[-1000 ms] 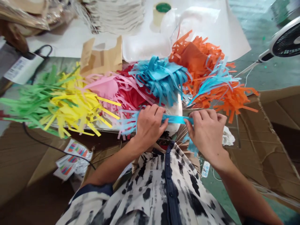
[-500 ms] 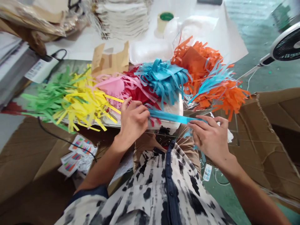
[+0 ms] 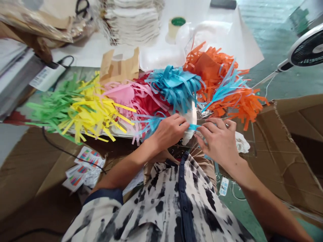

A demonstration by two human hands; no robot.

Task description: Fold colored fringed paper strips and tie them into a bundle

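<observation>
While nearly touching, left hand [image 3: 169, 131] and right hand [image 3: 219, 145] pinch a blue tassel [image 3: 194, 127]. Seemingly limp, tearable; grip its uncut edge.

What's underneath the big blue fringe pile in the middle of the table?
Red fringe pokes out beneath the blue fringe pile on its left, and a white tray edge shows at its near side. Whatever lies under its middle is covered.

Six fringed heaps lay left to right — green [image 3: 52, 107], yellow [image 3: 93, 114], pink [image 3: 121, 95], red [image 3: 148, 105], blue [image 3: 174, 84], orange [image 3: 212, 67]. One blue strip [image 3: 193, 127] was near, one tape roll [image 3: 176, 27] far, one fan [image 3: 306, 50] right.
</observation>
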